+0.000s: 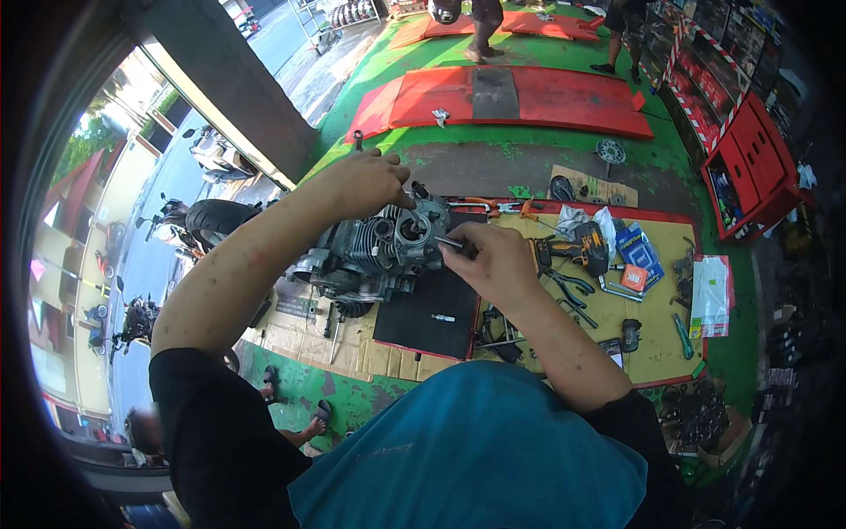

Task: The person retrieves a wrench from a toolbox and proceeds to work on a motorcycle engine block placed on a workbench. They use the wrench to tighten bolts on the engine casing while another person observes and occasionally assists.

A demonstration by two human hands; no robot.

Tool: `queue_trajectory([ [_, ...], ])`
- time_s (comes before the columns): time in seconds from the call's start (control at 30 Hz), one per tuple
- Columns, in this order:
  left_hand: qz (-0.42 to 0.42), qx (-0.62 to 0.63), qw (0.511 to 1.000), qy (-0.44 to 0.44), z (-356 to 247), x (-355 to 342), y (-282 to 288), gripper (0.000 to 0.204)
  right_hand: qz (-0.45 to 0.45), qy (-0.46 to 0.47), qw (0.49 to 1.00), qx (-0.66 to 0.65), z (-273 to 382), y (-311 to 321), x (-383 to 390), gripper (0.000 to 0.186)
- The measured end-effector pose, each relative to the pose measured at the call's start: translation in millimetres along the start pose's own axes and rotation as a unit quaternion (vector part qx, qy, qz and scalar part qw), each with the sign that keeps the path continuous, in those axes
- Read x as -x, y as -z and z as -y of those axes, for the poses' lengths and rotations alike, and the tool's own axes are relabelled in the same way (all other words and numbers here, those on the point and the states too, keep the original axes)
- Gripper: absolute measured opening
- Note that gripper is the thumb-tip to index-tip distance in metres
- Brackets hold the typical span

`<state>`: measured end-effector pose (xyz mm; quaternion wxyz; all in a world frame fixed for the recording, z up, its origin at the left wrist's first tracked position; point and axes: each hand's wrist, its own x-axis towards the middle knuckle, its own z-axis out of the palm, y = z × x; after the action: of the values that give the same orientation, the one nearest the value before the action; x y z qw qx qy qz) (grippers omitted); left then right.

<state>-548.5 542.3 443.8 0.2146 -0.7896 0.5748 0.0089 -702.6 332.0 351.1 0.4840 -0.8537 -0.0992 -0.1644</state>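
Observation:
A grey metal engine (361,251) with a finned cylinder and a round opening lies on the workbench. My left hand (366,183) reaches over its far side, fingers curled above the opening. A thin metal piece shows below those fingers; what they grip is mostly hidden. Beyond the knuckles a dark ring-shaped tool end (358,136) sticks up; whether it belongs to what I hold, I cannot tell. My right hand (498,264), at the engine's right side, pinches a short dark metal rod (450,242) pointing toward the opening.
On the cardboard-covered bench (652,353) to the right lie a yellow-black power drill (589,249), pliers (573,282), a blue packet (641,256) and an orange box (634,278). A black mat (419,317) lies nearer me. Farther off are a red lift platform (564,97) and people standing.

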Motion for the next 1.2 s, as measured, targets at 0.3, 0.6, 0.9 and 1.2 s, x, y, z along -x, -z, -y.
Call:
queue_trajectory([
  [0.3,0.008,-0.005,1.000,-0.001,-0.9,0.1,1.5,0.050,0.023,0.006,0.999,0.026,-0.7,-6.8,-10.7,0.022],
  [0.6,0.008,-0.008,1.000,0.009,-2.9,0.2,3.2,0.048,0.100,-0.171,0.964,-0.176,-27.5,-26.0,-30.7,0.020],
  [0.9,-0.020,-0.005,1.000,0.009,-1.6,2.7,-2.2,0.040,0.084,0.018,0.995,-0.041,-43.1,-37.3,-33.9,0.021],
  [1.2,-0.026,-0.015,1.000,0.004,-0.7,2.4,-5.8,0.035,0.067,0.093,0.993,0.002,-55.1,-46.0,-42.4,0.020],
])
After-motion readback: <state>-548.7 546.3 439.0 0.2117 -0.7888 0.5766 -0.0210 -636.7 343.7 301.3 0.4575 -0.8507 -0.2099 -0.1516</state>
